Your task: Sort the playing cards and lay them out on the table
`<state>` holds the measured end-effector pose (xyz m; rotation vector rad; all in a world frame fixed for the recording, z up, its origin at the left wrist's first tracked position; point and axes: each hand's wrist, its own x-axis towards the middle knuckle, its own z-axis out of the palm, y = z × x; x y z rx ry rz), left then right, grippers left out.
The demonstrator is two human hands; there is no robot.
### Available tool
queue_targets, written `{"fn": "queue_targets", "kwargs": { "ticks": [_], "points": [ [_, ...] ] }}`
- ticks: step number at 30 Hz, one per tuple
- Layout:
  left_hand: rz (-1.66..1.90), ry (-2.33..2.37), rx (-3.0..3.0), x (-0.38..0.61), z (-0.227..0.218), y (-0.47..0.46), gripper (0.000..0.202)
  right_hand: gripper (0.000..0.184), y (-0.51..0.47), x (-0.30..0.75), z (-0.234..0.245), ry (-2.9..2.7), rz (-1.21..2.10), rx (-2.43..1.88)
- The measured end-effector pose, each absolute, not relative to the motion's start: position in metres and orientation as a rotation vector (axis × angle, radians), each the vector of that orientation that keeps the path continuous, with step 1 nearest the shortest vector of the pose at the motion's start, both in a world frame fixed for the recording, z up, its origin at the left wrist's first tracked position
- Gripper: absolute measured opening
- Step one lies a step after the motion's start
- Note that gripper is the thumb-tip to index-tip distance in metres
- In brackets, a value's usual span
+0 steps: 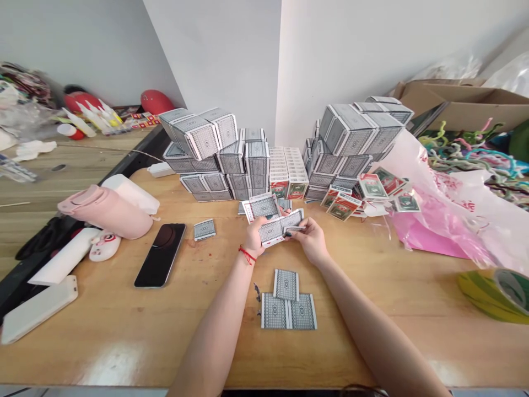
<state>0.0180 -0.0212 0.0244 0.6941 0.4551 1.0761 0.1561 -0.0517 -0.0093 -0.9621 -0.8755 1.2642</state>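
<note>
My left hand (255, 236) and my right hand (311, 238) meet over the middle of the wooden table (372, 309). Both are closed on a grey patterned card pack (276, 228) held between them. A red string circles my left wrist. Just beyond the hands lies another grey pack (261, 207), flat and tilted. Nearer to me, three grey packs (288, 302) lie flat together on the table. A single pack (204, 229) lies to the left.
Stacks of wrapped grey packs (219, 154) stand at the back, with another pile (355, 140) to the right. Red-and-green card boxes (359, 196) spill beside a pink plastic bag (438, 215). A black phone (161, 255), a pink bottle (105, 212) and tape rolls (498, 292) lie around.
</note>
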Motion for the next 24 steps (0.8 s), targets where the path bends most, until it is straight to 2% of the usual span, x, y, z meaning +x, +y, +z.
{"fn": "queue_targets", "kwargs": {
  "ticks": [16,21,24],
  "points": [
    [1.013,0.452,0.686,0.007,0.019,-0.012,0.038,0.069,-0.054,0.160,-0.005,-0.970,1.308,-1.006],
    [0.958,0.484,0.658,0.012,0.020,-0.017,0.046,0.039,-0.051,0.162,-0.007,-1.026,1.376,-1.005],
    [0.928,0.452,0.672,0.018,0.019,-0.021,0.050,0.034,-0.049,0.165,-0.010,-0.949,1.376,-0.993]
  ]
}}
